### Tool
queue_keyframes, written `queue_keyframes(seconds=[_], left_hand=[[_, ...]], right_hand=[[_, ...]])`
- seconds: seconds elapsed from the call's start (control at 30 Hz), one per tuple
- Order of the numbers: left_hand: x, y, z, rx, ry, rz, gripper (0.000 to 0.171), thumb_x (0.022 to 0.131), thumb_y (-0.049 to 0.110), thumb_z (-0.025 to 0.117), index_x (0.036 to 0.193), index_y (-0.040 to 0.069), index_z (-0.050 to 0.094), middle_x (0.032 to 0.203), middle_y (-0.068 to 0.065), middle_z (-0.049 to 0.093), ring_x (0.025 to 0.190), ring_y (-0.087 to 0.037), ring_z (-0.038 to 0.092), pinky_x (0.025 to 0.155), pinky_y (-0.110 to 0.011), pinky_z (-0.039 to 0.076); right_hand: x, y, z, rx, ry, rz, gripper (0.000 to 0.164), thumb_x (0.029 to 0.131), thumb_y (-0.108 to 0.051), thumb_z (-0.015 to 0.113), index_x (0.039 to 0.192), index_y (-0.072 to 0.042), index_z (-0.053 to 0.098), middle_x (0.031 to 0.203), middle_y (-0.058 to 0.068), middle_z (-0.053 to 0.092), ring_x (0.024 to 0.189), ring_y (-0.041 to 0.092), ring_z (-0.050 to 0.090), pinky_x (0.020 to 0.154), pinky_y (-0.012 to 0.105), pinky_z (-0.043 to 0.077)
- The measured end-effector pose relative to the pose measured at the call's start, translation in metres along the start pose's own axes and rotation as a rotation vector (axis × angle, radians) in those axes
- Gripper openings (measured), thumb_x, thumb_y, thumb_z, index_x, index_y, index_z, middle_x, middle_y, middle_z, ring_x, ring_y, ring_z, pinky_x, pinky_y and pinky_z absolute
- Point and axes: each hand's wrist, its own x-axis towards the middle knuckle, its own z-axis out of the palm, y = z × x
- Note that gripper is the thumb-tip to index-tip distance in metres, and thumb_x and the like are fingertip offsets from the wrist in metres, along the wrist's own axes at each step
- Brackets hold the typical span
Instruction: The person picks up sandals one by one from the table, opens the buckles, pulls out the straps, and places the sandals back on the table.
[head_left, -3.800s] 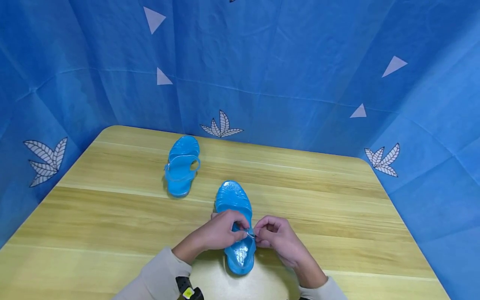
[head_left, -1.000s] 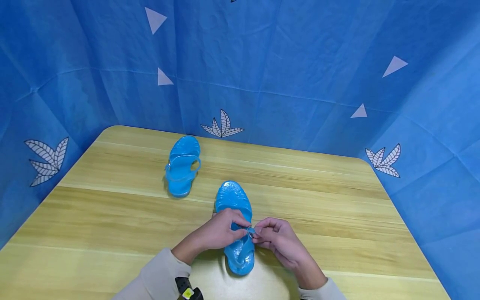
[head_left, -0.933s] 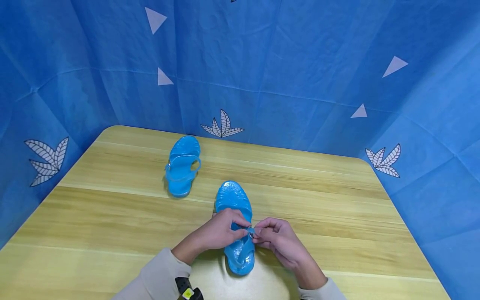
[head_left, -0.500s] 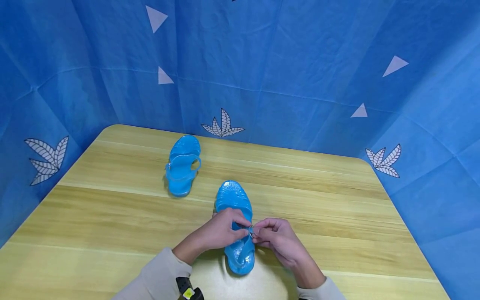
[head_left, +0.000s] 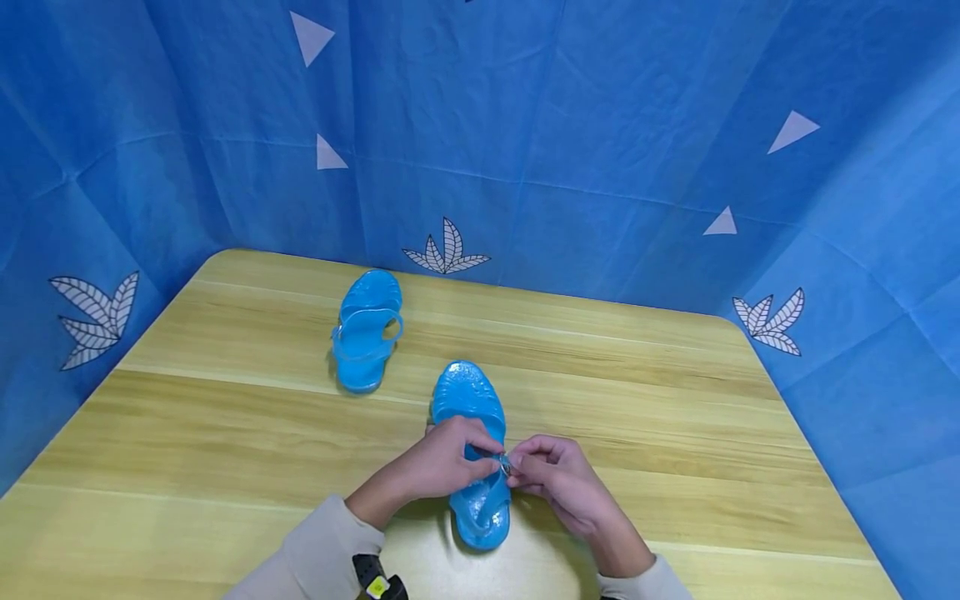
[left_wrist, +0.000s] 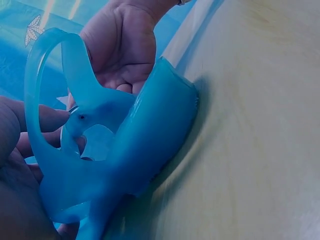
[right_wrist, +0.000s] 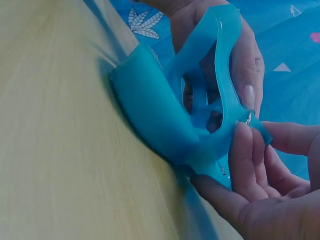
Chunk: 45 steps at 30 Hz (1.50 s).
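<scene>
A blue jelly sandal [head_left: 465,396] lies on the table with its toe pointing away, and both hands work at its right side. My left hand [head_left: 448,458] reaches across it and pinches the strap beside a small metal buckle [head_left: 505,467]. From the right, my right hand [head_left: 557,479] pinches the strap's tip between thumb and fingers. In the right wrist view that strap tip [right_wrist: 262,131] sticks out past the buckle, held in the right fingertips. The left wrist view shows the heel strap [left_wrist: 32,95] standing up as a loop. Fingers partly hide the buckle.
A second blue sandal [head_left: 363,350] sits farther back to the left on the wood-grain table [head_left: 637,400]. Behind the table and along its sides hangs a blue curtain [head_left: 600,100] printed with leaves and triangles. A black wrist strap [head_left: 378,579] is on the left sleeve.
Since 3.8 seconds ago the heel strap has shifted over the sandal's heel, and the strap tip has come to the buckle. Over the last second only slight finger movement shows.
</scene>
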Motion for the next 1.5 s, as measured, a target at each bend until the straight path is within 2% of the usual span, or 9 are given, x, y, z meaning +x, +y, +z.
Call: queue_keyframes(seconds=[0.13, 0.37, 0.63, 1.1, 1.5], left_hand=[[-0.0001, 0.0, 0.0005, -0.006, 0.002, -0.01, 0.02, 0.087, 0.015, 0.067, 0.105, 0.008, 0.073, 0.087, 0.007, 0.062, 0.08, -0.008, 0.053, 0.067, -0.022, 0.045], [-0.0004, 0.0011, 0.0001, 0.0, 0.012, 0.006, 0.019, 0.087, 0.014, 0.067, 0.103, 0.007, 0.073, 0.086, 0.007, 0.063, 0.08, -0.006, 0.053, 0.067, -0.022, 0.044], [-0.001, 0.0019, -0.0012, -0.002, 0.017, 0.014, 0.019, 0.087, 0.013, 0.067, 0.104, 0.008, 0.073, 0.085, 0.008, 0.063, 0.079, -0.006, 0.053, 0.067, -0.023, 0.044], [-0.0011, 0.0028, -0.0021, -0.018, 0.006, 0.007, 0.019, 0.087, 0.012, 0.066, 0.105, 0.008, 0.073, 0.086, 0.007, 0.062, 0.081, -0.007, 0.053, 0.068, -0.023, 0.045], [-0.0004, 0.0016, -0.0025, -0.028, -0.01, -0.002, 0.019, 0.087, 0.012, 0.066, 0.105, 0.009, 0.073, 0.087, 0.008, 0.061, 0.082, -0.008, 0.053, 0.068, -0.023, 0.045]], right_hand=[[-0.0018, -0.0014, -0.0034, 0.009, -0.039, -0.002, 0.007, 0.093, -0.007, 0.053, 0.094, -0.004, 0.059, 0.088, 0.001, 0.066, 0.077, 0.011, 0.065, 0.079, 0.031, 0.054], [-0.0042, -0.001, -0.0075, 0.008, -0.108, -0.04, 0.009, 0.091, 0.0, 0.05, 0.092, -0.004, 0.058, 0.09, 0.001, 0.064, 0.08, 0.012, 0.064, 0.08, 0.031, 0.054], [-0.0023, -0.0015, -0.0052, -0.012, -0.065, -0.033, 0.006, 0.089, -0.002, 0.054, 0.093, -0.002, 0.059, 0.086, 0.0, 0.067, 0.077, 0.011, 0.064, 0.077, 0.031, 0.054], [-0.0004, 0.0026, -0.0018, -0.005, -0.025, -0.02, 0.006, 0.09, -0.004, 0.057, 0.091, -0.006, 0.062, 0.082, -0.002, 0.068, 0.072, 0.008, 0.063, 0.073, 0.027, 0.054], [0.0016, 0.0082, -0.0003, 0.038, -0.054, -0.006, 0.007, 0.091, -0.004, 0.057, 0.09, -0.007, 0.063, 0.08, -0.004, 0.066, 0.072, 0.007, 0.062, 0.072, 0.025, 0.053]])
